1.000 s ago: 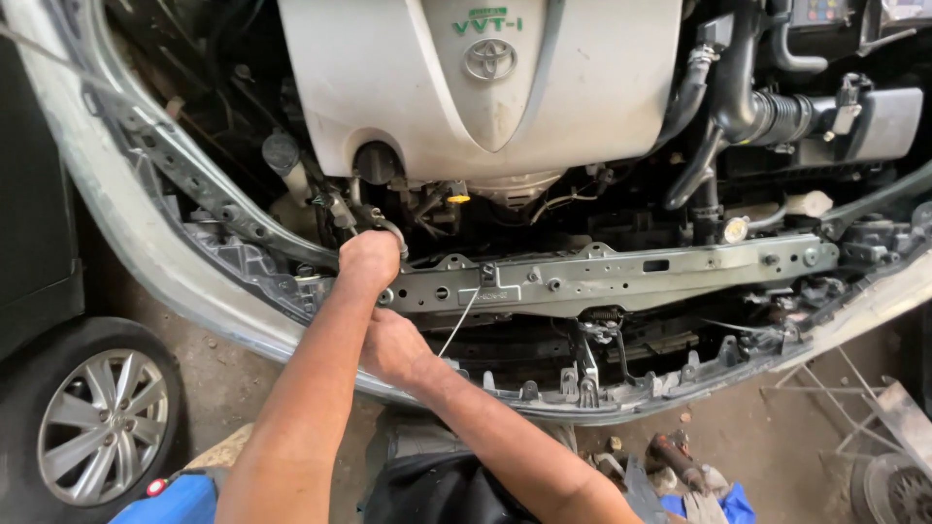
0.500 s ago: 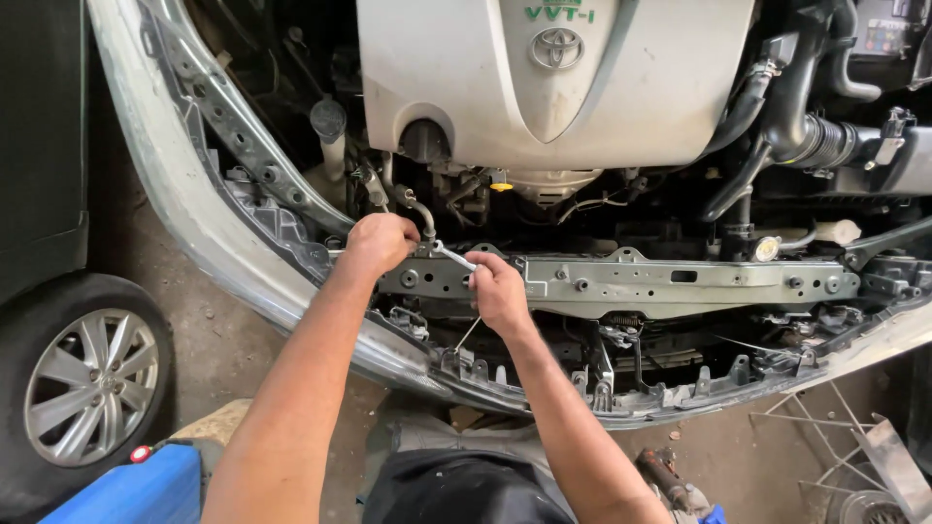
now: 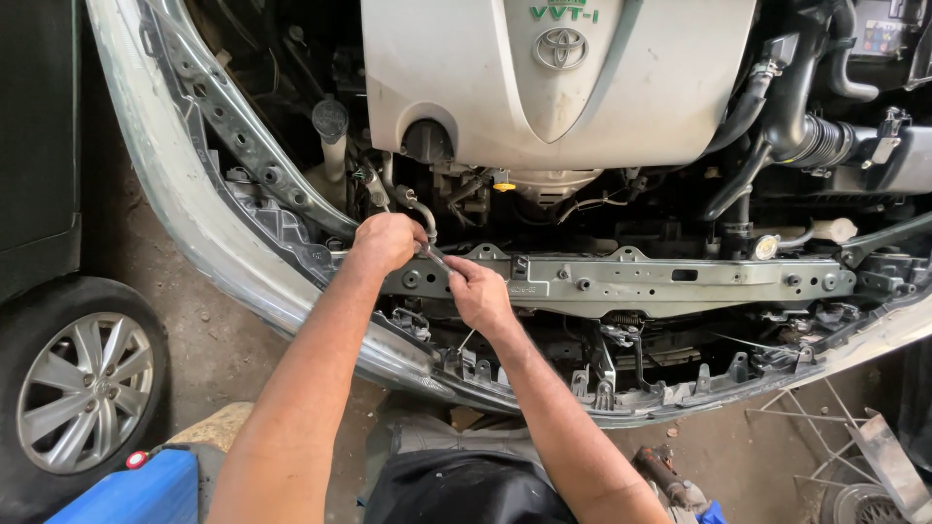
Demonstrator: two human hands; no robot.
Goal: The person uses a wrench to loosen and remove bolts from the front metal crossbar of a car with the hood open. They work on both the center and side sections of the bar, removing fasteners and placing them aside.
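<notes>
Both hands are in over the grey metal radiator support crossbar (image 3: 631,281) at the front of the open engine bay. The left hand (image 3: 388,241) is a closed fist gripping one end of a slim silver metal wrench (image 3: 436,256); the right hand (image 3: 479,291) pinches its other end, fingers tight. The hands sit just beside each other, the wrench bridging them, right at the crossbar's left end. Above them sits the big silver plastic engine cover (image 3: 544,78). An alloy wheel (image 3: 83,393) shows lower left.
</notes>
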